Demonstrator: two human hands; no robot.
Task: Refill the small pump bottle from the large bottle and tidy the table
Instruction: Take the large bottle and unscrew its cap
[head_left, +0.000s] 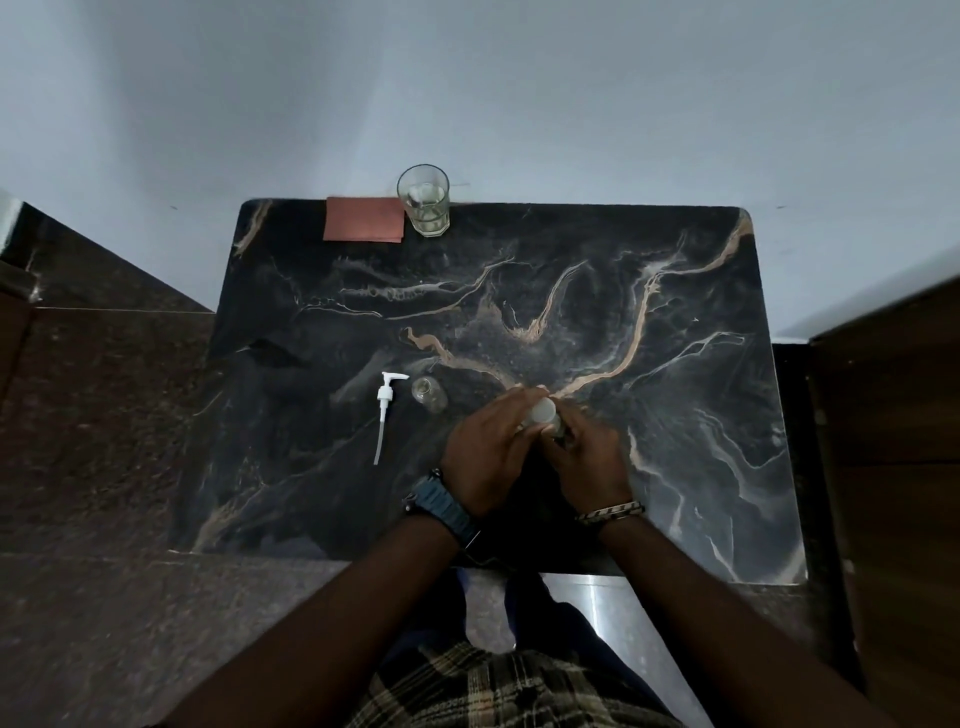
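Observation:
Both hands meet over a bottle with a white cap near the front middle of the dark marble table. My left hand wraps its upper part, fingers by the cap. My right hand grips its lower side. Most of the bottle's body is hidden by the hands. A small clear bottle stands without a top just left of my hands. Its white pump head with the long tube lies flat on the table further left.
A drinking glass with some clear liquid stands at the table's far edge, next to a folded reddish cloth. A white wall rises behind the table. Brown floor lies to the left and a dark wooden unit to the right.

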